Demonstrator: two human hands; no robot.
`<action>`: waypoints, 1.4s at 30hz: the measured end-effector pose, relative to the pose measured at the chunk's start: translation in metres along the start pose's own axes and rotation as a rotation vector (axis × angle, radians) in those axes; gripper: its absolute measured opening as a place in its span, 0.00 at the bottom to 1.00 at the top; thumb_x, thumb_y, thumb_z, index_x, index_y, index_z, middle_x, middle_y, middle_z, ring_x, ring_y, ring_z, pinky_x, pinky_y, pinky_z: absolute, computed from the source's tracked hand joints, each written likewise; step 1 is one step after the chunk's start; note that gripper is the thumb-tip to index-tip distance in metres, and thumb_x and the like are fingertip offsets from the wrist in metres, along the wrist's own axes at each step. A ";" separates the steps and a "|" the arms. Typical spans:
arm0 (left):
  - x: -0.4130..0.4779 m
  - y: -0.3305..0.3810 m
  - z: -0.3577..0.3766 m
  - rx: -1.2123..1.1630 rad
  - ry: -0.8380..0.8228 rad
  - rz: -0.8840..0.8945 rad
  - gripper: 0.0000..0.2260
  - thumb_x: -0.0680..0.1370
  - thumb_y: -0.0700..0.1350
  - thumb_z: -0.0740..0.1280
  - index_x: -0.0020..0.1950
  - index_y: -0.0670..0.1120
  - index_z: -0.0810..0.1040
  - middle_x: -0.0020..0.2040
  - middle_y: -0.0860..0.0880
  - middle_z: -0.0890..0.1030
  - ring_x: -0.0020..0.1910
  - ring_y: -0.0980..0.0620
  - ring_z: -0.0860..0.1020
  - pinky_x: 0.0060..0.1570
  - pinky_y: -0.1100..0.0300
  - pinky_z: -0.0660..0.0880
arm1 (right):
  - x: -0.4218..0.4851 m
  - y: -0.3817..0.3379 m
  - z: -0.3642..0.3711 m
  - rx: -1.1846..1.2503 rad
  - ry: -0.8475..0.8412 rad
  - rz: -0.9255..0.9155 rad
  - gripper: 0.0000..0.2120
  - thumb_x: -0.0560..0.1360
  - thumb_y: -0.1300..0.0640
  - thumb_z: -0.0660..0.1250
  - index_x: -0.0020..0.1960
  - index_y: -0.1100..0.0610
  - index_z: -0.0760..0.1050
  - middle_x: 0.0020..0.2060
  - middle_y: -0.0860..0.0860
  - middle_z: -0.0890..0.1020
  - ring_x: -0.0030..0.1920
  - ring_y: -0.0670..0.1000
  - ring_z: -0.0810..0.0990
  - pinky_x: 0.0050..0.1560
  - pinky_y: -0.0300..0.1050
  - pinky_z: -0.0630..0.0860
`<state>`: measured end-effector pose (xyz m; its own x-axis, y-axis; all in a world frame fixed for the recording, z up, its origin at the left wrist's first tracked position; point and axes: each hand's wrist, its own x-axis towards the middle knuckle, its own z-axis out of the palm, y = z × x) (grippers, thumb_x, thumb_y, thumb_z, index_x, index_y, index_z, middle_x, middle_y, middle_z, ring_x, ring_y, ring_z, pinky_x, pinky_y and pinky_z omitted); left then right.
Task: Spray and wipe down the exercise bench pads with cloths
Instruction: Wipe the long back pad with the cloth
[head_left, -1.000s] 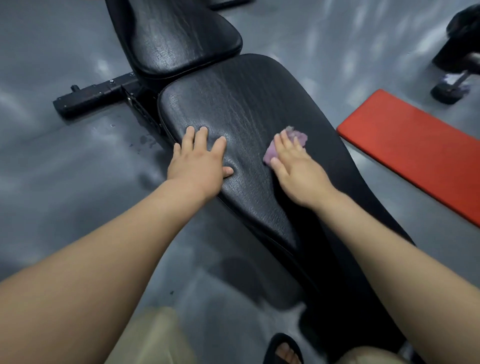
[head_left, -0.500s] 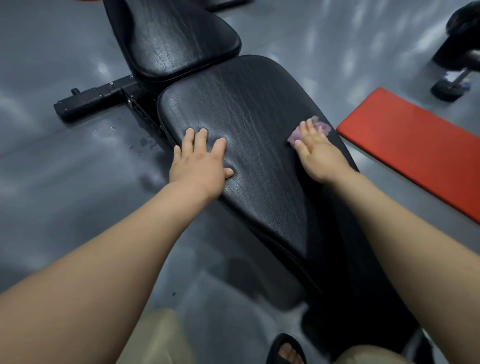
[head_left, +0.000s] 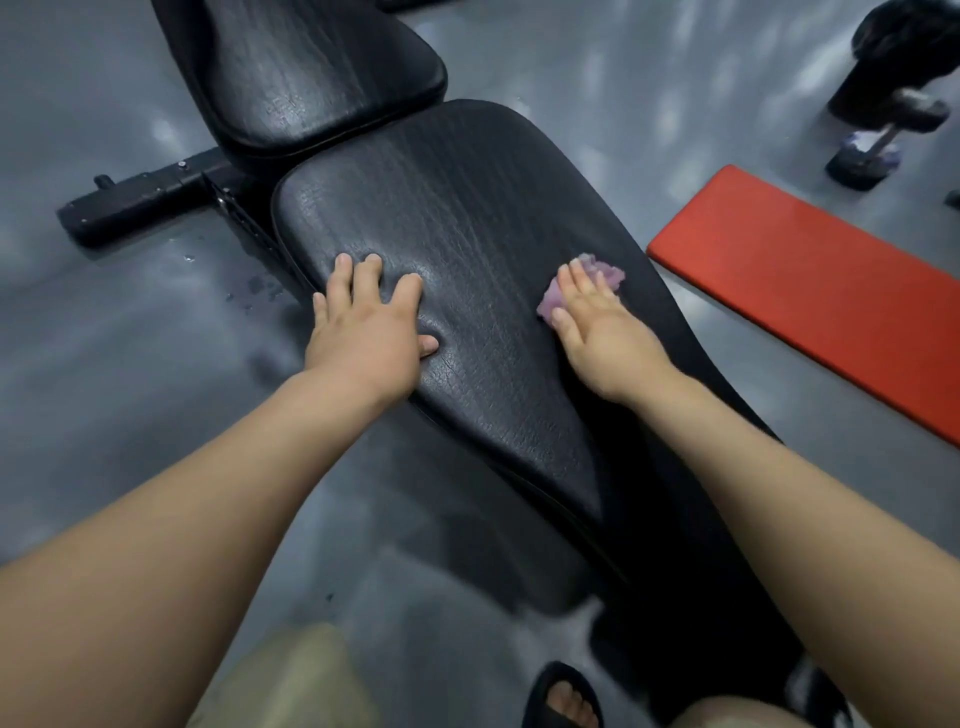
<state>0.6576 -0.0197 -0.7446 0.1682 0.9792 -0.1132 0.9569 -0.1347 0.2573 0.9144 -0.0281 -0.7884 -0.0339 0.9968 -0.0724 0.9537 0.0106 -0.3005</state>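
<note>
Down low, both hands lie flat on the long black bench pad (head_left: 467, 218).
A second pad (head_left: 311, 67) sits just beyond its far end; a red mat (head_left: 805, 291) lies on the floor (head_left: 104, 374) to its right. The left hand (head_left: 363, 338) rests spread and empty at the pad's left edge; the right hand (head_left: 602, 327) presses straight fingers onto a crumpled purple cloth (head_left: 605, 270) near the right edge.

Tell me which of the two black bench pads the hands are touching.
The long nearer pad: the left hand lies flat on it and the right hand presses the purple cloth on it. The shorter far pad is untouched.
</note>
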 end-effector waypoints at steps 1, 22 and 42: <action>0.000 0.000 -0.001 -0.004 -0.006 -0.001 0.25 0.83 0.56 0.64 0.77 0.52 0.61 0.82 0.41 0.47 0.81 0.39 0.40 0.79 0.39 0.45 | 0.012 -0.002 -0.003 0.024 -0.012 0.038 0.28 0.87 0.49 0.50 0.83 0.57 0.48 0.83 0.52 0.47 0.82 0.55 0.44 0.81 0.49 0.43; -0.008 -0.007 -0.003 -0.007 0.020 0.053 0.28 0.82 0.58 0.64 0.80 0.54 0.60 0.83 0.43 0.49 0.82 0.40 0.42 0.80 0.42 0.47 | -0.017 -0.060 0.011 -0.070 0.026 -0.156 0.29 0.87 0.47 0.50 0.83 0.57 0.50 0.83 0.52 0.49 0.82 0.55 0.46 0.81 0.52 0.48; -0.054 -0.085 -0.026 -0.278 0.244 -0.127 0.16 0.78 0.41 0.63 0.67 0.43 0.75 0.65 0.42 0.75 0.68 0.41 0.68 0.70 0.52 0.64 | 0.014 -0.162 0.024 -0.130 0.026 -0.409 0.29 0.85 0.47 0.48 0.82 0.59 0.52 0.82 0.55 0.52 0.82 0.60 0.48 0.81 0.55 0.48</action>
<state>0.5607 -0.0567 -0.7358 -0.0409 0.9973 0.0617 0.8601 0.0037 0.5101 0.7519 -0.0178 -0.7633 -0.4111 0.9101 0.0521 0.8930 0.4135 -0.1775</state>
